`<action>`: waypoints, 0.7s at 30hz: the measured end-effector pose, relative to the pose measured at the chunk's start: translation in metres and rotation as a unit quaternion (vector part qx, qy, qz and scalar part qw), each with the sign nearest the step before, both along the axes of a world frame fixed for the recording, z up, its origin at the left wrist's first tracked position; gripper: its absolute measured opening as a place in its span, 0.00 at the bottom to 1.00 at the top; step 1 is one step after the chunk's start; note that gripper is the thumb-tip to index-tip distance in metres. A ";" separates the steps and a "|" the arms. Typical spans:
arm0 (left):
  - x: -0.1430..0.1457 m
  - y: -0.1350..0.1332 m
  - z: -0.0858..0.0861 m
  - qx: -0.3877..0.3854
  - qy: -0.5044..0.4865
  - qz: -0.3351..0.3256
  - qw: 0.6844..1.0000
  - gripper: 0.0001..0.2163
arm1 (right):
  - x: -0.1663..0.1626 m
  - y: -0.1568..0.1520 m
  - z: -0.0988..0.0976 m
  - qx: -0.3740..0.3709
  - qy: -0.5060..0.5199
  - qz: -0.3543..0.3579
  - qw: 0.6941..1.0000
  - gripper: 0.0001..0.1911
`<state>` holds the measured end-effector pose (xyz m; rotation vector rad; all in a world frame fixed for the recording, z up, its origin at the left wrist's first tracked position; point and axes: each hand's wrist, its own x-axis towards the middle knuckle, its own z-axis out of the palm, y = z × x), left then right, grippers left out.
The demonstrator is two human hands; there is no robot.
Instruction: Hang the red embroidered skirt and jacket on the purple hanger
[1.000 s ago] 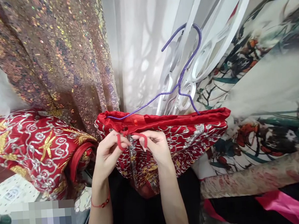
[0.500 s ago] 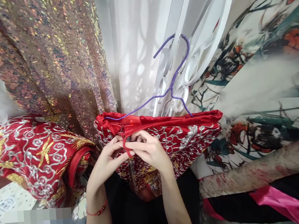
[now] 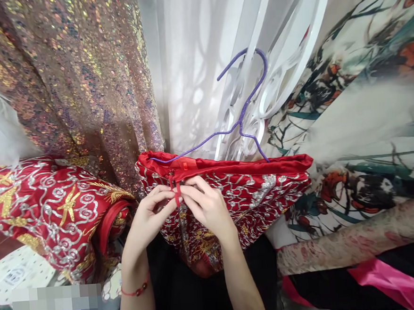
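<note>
A red garment (image 3: 259, 189) with silver and gold embroidery hangs folded over a purple wire hanger (image 3: 242, 119) in front of me. A thin red tie (image 3: 177, 191) hangs from its satin waistband. My left hand (image 3: 152, 213) and my right hand (image 3: 205, 207) meet at the middle of the waistband's front, fingertips together, both pinching that tie. A red bead bracelet circles my left wrist.
A sequinned pink-gold fabric (image 3: 74, 84) hangs at the left, a white sheer curtain (image 3: 193, 66) behind the hanger, a floral printed cloth (image 3: 360, 116) at the right. Another red embroidered garment (image 3: 50, 203) lies at the left. White metal scrollwork (image 3: 276, 88) holds the hanger's hook.
My hands, apart a second ago with a loop of the tie in each, have come together at the waistband. The tie is now drawn close between the fingertips.
</note>
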<state>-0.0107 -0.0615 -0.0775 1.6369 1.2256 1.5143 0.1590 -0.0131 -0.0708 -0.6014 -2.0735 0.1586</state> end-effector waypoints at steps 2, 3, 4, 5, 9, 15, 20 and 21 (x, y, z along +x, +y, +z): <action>0.004 0.001 -0.001 -0.003 -0.014 0.020 1.000 0.10 | -0.003 0.000 0.000 0.008 0.020 -0.028 0.999 0.11; 0.006 0.001 -0.001 -0.008 -0.021 0.030 0.999 0.11 | -0.004 0.000 0.000 0.012 0.034 -0.043 0.998 0.11; 0.007 0.002 -0.002 -0.010 -0.027 0.047 0.998 0.11 | -0.006 0.000 0.001 0.014 0.049 -0.058 0.997 0.11; 0.008 0.003 -0.002 -0.007 -0.028 0.074 0.997 0.12 | -0.006 0.000 0.001 0.014 0.063 -0.071 0.995 0.11; 0.009 0.016 -0.003 0.072 0.018 0.265 0.961 0.12 | -0.006 0.002 0.003 0.022 0.113 -0.107 0.988 0.10; 0.008 0.044 0.001 0.172 0.005 0.390 0.904 0.10 | -0.002 0.006 0.008 0.114 0.118 -0.198 0.966 0.07; 0.006 0.061 -0.004 0.190 -0.070 0.398 0.895 0.11 | 0.000 0.010 0.010 0.178 0.092 -0.250 0.947 0.06; 0.005 0.063 -0.005 0.192 -0.077 0.404 0.891 0.11 | 0.001 0.011 0.010 0.190 0.090 -0.256 0.944 0.06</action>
